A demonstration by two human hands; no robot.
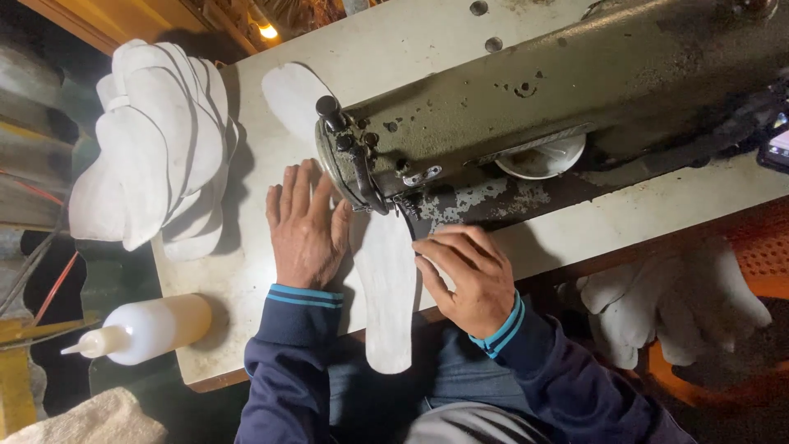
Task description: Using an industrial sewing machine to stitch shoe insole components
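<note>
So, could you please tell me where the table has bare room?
Free: the table behind the sewing machine, and between the bottle and left hand. Crowded: around the needle, where both hands press the insole.

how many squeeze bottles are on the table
1. The squeeze bottle lies on its side at the table's near left corner, nozzle pointing left past the edge, left of the left hand. Others could be hidden behind the sewing machine.

Both arms wear dark navy sleeves with light-blue striped ribbed cuffs, the hands bare, over blue trousers.
</note>
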